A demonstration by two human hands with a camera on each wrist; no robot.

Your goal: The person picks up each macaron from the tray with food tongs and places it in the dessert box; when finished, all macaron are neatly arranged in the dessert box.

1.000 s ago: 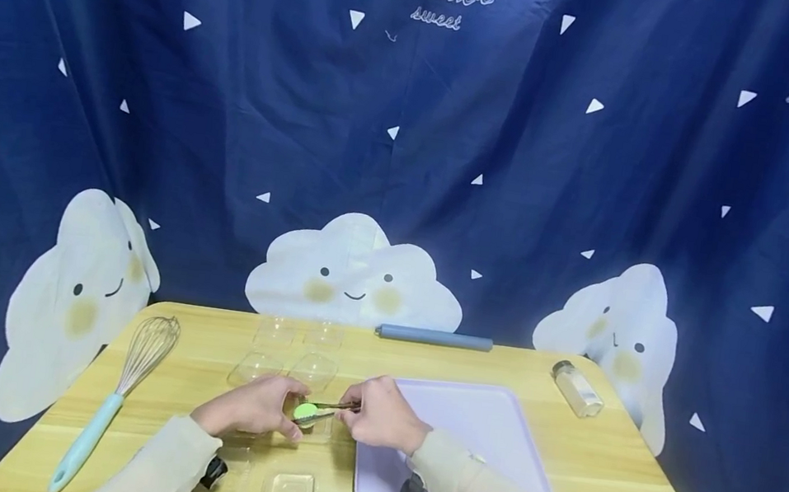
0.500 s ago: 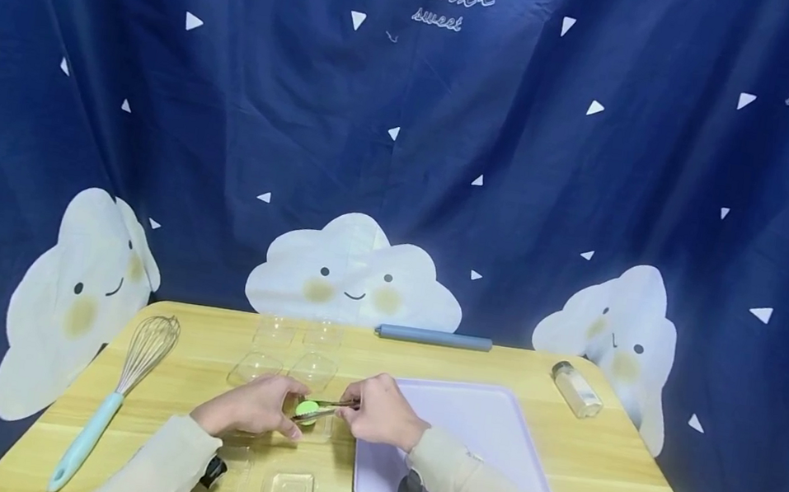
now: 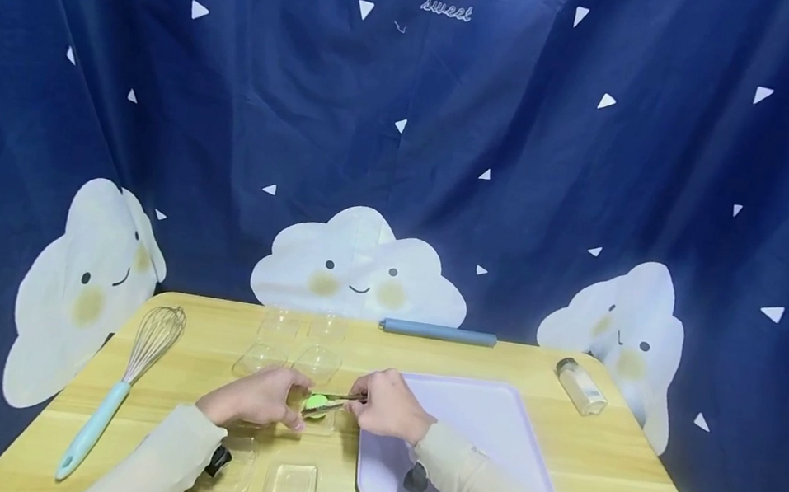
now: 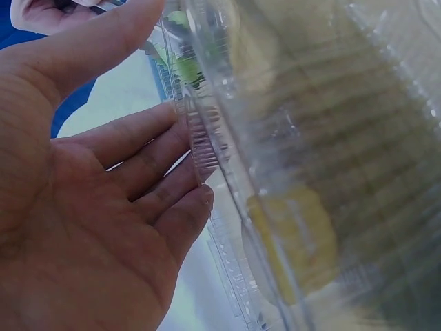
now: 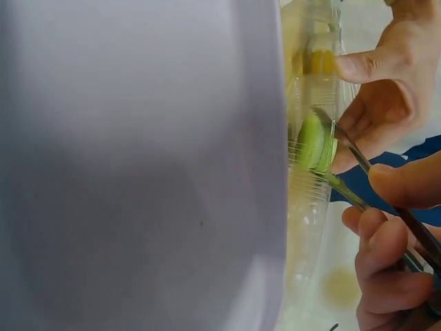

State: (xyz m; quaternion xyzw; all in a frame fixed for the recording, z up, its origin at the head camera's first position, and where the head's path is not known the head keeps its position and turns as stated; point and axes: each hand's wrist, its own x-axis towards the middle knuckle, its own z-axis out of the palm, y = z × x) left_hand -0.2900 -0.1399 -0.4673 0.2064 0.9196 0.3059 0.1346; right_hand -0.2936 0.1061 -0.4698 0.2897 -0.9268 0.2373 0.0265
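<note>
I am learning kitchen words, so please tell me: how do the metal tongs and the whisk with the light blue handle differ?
The two-armed metal tongs are gripped by the right hand, while the wire whisk with the light blue handle lies on the yellow wooden table. The tongs have a round green piece between their arms; the whisk holds nothing. Both have metal parts.

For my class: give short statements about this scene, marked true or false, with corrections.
1. The right hand holds metal tongs. True.
2. A round light green piece is between the tongs. True.
3. A wire whisk with a turquoise handle lies on the right of the yellowish wood-grain table. False: the whisk lies on the left.
4. A clear shaker with a dark cap stands upright. False: the shaker lies on its side.
5. A blue cylindrical rod lies near the table's far edge. True.
</note>
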